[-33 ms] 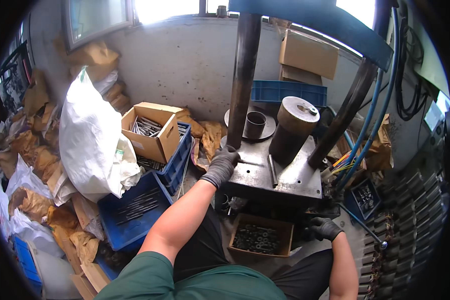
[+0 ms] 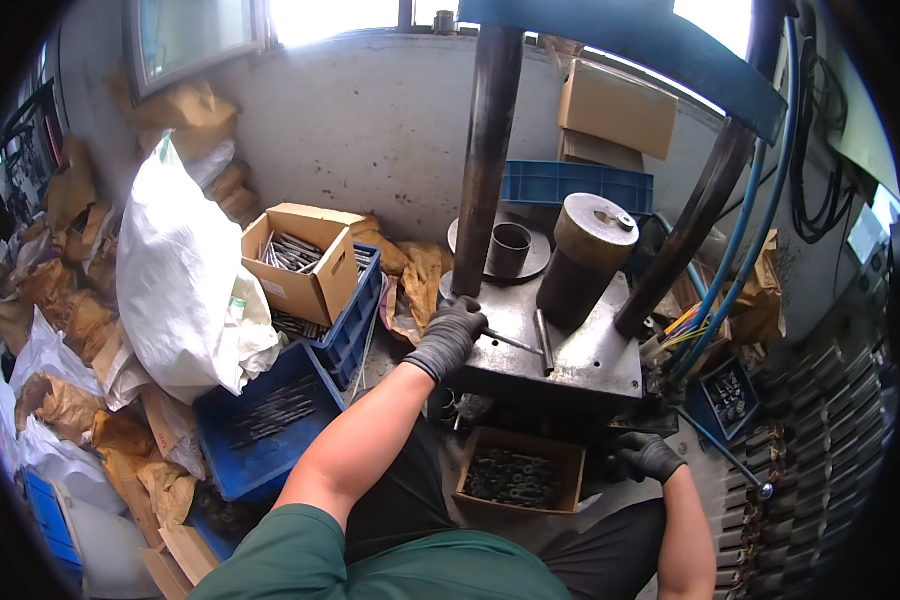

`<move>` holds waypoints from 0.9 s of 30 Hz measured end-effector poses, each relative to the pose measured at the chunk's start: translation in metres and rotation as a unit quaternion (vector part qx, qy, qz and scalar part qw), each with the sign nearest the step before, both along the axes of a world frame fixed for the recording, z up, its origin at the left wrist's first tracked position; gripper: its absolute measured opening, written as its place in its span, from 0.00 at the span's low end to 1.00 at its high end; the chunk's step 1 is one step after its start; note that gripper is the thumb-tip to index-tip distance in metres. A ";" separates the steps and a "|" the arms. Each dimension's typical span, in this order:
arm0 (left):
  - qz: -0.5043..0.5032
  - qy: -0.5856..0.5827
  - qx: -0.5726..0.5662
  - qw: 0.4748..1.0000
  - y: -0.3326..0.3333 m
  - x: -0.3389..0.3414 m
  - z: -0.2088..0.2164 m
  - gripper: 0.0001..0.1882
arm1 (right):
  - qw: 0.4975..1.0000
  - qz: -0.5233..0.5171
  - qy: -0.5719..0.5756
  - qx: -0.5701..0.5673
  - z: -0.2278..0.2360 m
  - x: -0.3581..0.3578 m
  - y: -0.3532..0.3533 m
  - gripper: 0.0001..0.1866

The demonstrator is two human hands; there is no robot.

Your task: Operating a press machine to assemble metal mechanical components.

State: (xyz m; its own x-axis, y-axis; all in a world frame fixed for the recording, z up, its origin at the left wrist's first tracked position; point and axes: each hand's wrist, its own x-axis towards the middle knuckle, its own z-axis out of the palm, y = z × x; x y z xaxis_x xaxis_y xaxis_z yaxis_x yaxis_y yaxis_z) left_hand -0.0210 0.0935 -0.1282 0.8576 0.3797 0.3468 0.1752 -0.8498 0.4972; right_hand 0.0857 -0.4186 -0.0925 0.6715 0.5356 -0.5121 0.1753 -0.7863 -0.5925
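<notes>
My left hand [image 2: 448,338], in a grey glove, is closed around a thin metal rod [image 2: 513,342] beside the left column [image 2: 487,165] of a press. The rod points right over the steel table [image 2: 595,352], its tip near a thicker dark pin [image 2: 544,340] lying there. A large dark metal cylinder [image 2: 585,265] stands behind that pin. A short ring-shaped tube [image 2: 510,250] rests on a round plate at the back. Low at the right, under the table edge, my gloved right hand [image 2: 652,457] has its fingers curled into shadow; what they hold is hidden.
A cardboard box [image 2: 570,497] of dark metal parts stands below the press table. To the left are blue crates [image 2: 232,462] with rods, a carton [image 2: 340,285] of pins and a white sack [image 2: 180,280]. A lever with a ball end [image 2: 765,491] juts out at the right.
My left hand has come slightly lower and nearer. The rod in it has swung, its tip now lower and farther right, close to the pin. My right hand stays almost in place.
</notes>
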 end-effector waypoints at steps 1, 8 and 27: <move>-0.073 -0.009 0.055 0.996 -0.032 -0.006 0.021 0.14 | 0.998 -0.036 0.007 0.050 0.005 -0.006 -0.003 0.18; -0.314 -0.145 0.235 0.908 -0.139 -0.048 0.068 0.14 | 0.938 -0.022 -0.073 0.339 0.108 -0.072 0.072 0.22; -0.364 -0.120 0.117 0.916 -0.205 -0.027 0.086 0.37 | 0.871 -0.156 0.062 0.462 0.005 -0.093 0.119 0.14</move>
State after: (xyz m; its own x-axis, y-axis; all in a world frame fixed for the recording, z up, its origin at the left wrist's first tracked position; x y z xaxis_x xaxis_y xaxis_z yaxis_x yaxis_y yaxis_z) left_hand -0.0481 -0.1114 -0.0420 0.7426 -0.3704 0.5580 -0.5705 -0.7862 0.2373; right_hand -0.0069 -0.2993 -0.0878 0.8281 0.5592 -0.0387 -0.0718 0.0374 -0.9967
